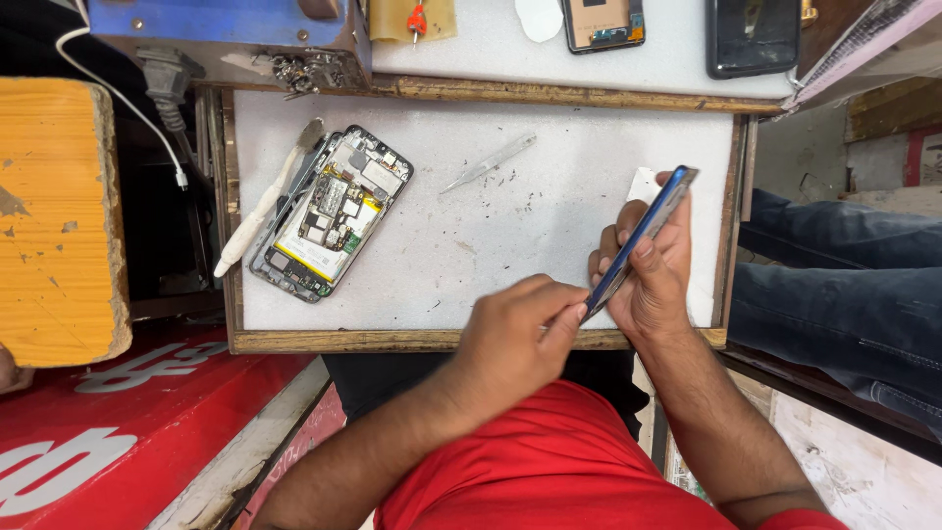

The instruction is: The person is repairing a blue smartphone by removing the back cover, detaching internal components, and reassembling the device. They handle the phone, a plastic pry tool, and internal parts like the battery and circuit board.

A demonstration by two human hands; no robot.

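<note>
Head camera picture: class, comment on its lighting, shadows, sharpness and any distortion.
Head view: light is soft and even, with only faint shadows under the opened phone and tweezers on the white mat; the middle is sharp, including the blue panel held edge-on by both hands; wide-lens stretching shows at the edges, and the left hand looks oversized.

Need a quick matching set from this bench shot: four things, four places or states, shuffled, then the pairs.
Things:
1. opened phone
2. blue back cover
3. tweezers
4. white brush

Places or states:
A. lying alone mid-mat, touched by no hand
B. held on edge in the right hand, left hand at its lower end
C. along the mat's left edge, beside the opened phone
D. flat on the white mat, circuit boards exposed

Pairs: 1-D, 2-B, 3-A, 4-C
</note>
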